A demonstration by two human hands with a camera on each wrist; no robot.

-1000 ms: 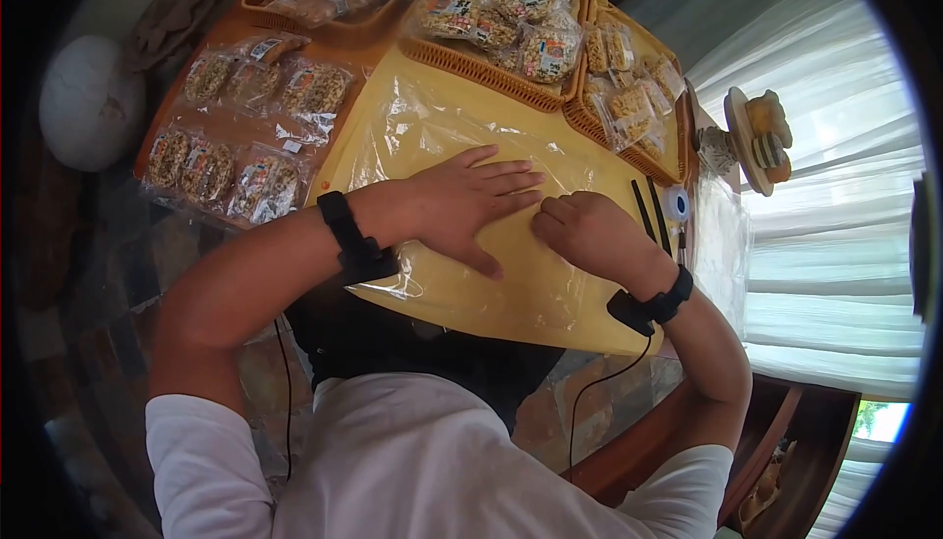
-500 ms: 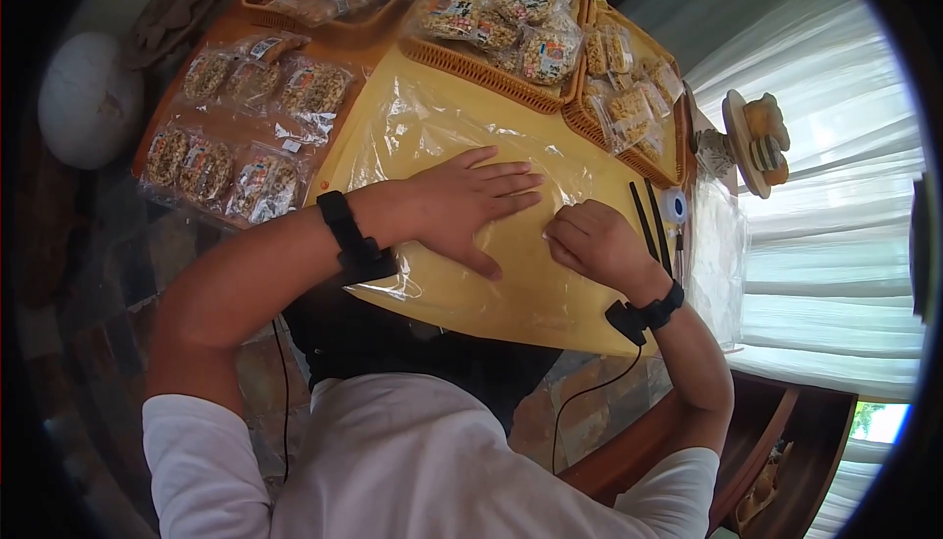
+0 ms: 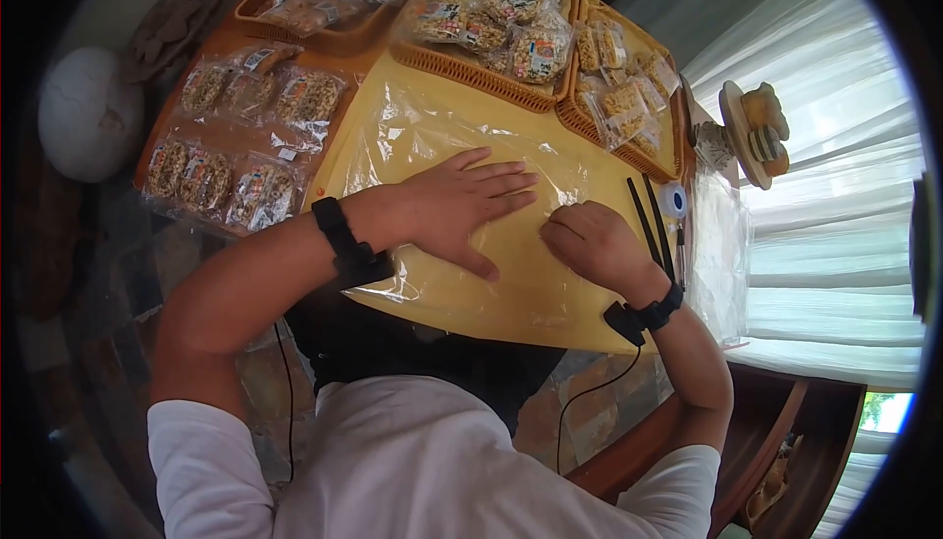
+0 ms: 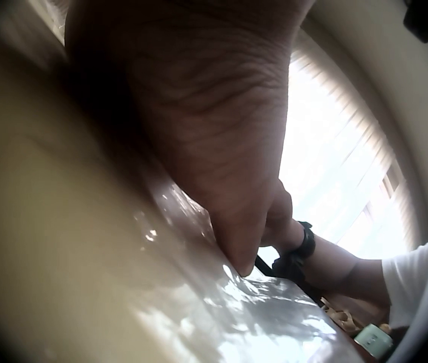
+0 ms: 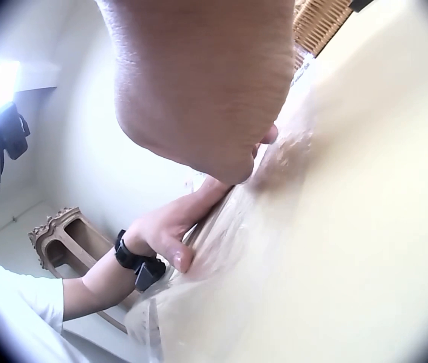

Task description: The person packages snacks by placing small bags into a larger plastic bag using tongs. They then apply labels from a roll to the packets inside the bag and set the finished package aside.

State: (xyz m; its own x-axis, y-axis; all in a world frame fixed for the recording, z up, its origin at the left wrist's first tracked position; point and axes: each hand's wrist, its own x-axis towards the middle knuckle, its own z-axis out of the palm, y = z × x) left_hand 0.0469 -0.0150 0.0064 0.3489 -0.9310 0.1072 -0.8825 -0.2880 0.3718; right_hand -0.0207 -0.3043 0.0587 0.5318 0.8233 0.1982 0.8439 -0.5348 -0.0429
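A clear plastic sheet (image 3: 432, 136) lies wrinkled and shiny over the yellow table cover. My left hand (image 3: 462, 207) rests palm down on it, fingers spread and straight, thumb apart; its thumb side shows against the glossy plastic in the left wrist view. To its right, my right hand (image 3: 597, 244) is curled into a loose fist, its knuckles low on the sheet a short way from the left fingertips. In the right wrist view, the curled right hand (image 5: 206, 91) comes down at the plastic, its fingertips mostly hidden, and no separate object shows in it.
Wicker baskets (image 3: 481, 66) of bagged snacks line the table's far side. More packaged snacks (image 3: 226, 181) lie at the left. Two black sticks (image 3: 648, 220), a tape roll (image 3: 674, 199) and a pen (image 3: 681, 259) lie right of the right hand. The yellow cover (image 3: 511, 294) reaches the near edge.
My right hand has shifted right and slightly down, away from the left fingertips, mostly in the first half second, and stays curled. The left hand keeps its place on the plastic.
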